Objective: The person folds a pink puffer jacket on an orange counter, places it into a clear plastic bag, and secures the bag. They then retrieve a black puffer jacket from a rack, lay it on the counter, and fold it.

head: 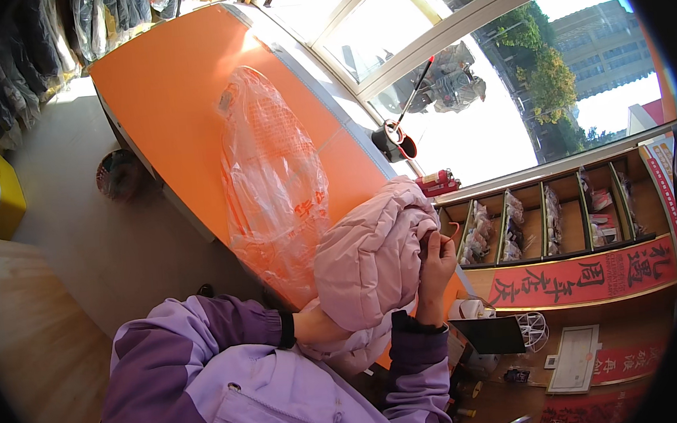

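A pink quilted padded jacket (372, 256) is bunched up at the right end of the orange table. The fingers of my right hand (437, 266) pinch its dark opening on the right side. A thin reddish strip (455, 229) sticks out by those fingertips; whether it is attached to the jacket is unclear. My left hand (331, 326) goes in under the jacket's lower left side. Only its wrist and the near part show, and the fingers are hidden by the fabric. Beside the jacket lies a clear plastic garment bag (273, 181) with red printing, spread flat.
The orange table (167, 76) has a measuring tape (330, 110) along its window edge. A black cup (389, 142) and red cylinders (437, 183) stand near the window. Compartment shelves (530, 220) hold small bagged items at right. Bagged garments (39, 50) hang at upper left.
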`<state>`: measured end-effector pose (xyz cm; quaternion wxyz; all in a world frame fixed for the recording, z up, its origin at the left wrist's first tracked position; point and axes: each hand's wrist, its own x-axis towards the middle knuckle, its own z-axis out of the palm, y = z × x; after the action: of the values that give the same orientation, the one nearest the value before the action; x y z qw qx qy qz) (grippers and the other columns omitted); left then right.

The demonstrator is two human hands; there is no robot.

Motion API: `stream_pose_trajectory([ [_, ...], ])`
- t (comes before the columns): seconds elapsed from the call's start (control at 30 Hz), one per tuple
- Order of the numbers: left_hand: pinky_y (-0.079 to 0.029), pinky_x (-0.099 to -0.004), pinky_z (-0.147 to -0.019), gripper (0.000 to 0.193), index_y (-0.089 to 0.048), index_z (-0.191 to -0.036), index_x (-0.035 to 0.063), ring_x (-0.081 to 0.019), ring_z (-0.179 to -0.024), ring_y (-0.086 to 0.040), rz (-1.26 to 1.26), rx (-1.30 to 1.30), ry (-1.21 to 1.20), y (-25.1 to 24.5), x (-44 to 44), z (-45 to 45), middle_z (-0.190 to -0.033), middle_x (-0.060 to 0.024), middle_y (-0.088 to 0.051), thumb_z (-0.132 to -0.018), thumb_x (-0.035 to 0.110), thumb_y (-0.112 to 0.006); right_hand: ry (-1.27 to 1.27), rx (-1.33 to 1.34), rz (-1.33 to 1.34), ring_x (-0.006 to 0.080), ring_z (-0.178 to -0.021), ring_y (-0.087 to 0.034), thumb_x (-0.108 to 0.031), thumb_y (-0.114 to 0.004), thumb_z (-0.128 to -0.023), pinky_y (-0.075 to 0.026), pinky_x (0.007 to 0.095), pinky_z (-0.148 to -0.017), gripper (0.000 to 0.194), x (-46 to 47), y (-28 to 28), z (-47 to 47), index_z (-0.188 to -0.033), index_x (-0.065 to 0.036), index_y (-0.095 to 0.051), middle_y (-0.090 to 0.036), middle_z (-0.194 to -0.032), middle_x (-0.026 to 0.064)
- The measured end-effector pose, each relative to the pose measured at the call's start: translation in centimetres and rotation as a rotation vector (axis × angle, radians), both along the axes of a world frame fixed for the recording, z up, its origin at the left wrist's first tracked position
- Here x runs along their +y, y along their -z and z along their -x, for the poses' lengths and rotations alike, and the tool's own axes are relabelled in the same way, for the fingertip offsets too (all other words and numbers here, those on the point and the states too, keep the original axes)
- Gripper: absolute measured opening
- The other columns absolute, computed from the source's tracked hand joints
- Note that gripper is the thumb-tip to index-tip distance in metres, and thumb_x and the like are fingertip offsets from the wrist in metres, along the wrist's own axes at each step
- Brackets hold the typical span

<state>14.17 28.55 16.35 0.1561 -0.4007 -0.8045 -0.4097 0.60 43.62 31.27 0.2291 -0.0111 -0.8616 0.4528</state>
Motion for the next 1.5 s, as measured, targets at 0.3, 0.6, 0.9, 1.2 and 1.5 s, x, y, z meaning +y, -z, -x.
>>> stream_pose_trajectory([
  [0.3, -0.039, -0.0518, -0.093, 0.072, -0.052, -0.129, 0.0085, -0.0324, -0.115, -0.047, 0.459, -0.277, -0.365, 8.1, -7.0, 7.6, -0.115, -0.0164, -0.056, -0.076, 0.054, -0.068, -0.555, 0.236, 0.665, 0.0115, -0.063, -0.037, -0.028, -0.044, -0.103, -0.033, 0.027, -0.062, 0.032, 8.6, -15.7, -1.3, -0.08, -0.007, -0.049, -0.041, -0.07, 0.0001],
  [0.6, -0.051, -0.0398, -0.079, 0.019, -0.062, -0.102, 0.007, -0.0268, -0.095, -0.062, 0.431, -0.561, -1.247, 14.6, -25.6, 20.1, -0.097, -0.012, -0.065, -0.089, 0.014, -0.049, -0.277, 0.468, 0.104, 0.003, -0.051, -0.026, -0.023, -0.05, -0.1, -0.021, 0.0205, -0.049, 0.064, 4.7, -24.7, -7.3, -0.152, -0.006, -0.016, -0.04, -0.069, -0.002],
  [0.9, -0.045, -0.0466, -0.084, 0.069, -0.056, -0.109, -0.0008, -0.0317, -0.104, -0.051, 0.609, -0.569, -0.88, 10.9, -13.5, 8.4, -0.11, -0.0147, -0.051, -0.069, 0.052, -0.073, -0.37, 0.273, 0.03, 0.0013, -0.045, -0.025, -0.03, -0.05, -0.1, -0.017, 0.0175, -0.041, 0.071, 4.2, -18.6, -7.0, -0.153, -0.006, -0.008, -0.047, -0.068, -0.0026],
  [1.2, -0.05, -0.0385, -0.069, 0.011, -0.066, -0.073, 0.0105, -0.0262, -0.08, -0.064, 0.218, -0.605, -0.759, 16.4, -12.8, 5.7, -0.077, -0.0092, -0.065, -0.074, 0.02, -0.072, -0.616, 0.152, 0.102, 0.0016, -0.05, -0.033, -0.029, -0.063, -0.094, -0.023, 0.0171, -0.045, 0.089, 1.9, -14.7, -8.0, -0.153, -0.005, -0.001, -0.052, -0.074, 0.0002],
  [1.5, -0.047, -0.0479, -0.063, 0.016, -0.047, -0.099, 0.003, -0.0389, -0.074, -0.063, -0.134, -0.33, -0.808, -0.7, -15.3, 11.0, -0.078, -0.0189, -0.064, -0.092, 0.016, -0.054, -1.336, -0.536, 0.386, 0.005, -0.061, -0.044, -0.009, -0.056, -0.09, -0.035, 0.0188, -0.054, 0.066, -0.3, -12.1, -10.5, -0.149, -0.005, -0.028, -0.056, -0.091, 0.0086],
])
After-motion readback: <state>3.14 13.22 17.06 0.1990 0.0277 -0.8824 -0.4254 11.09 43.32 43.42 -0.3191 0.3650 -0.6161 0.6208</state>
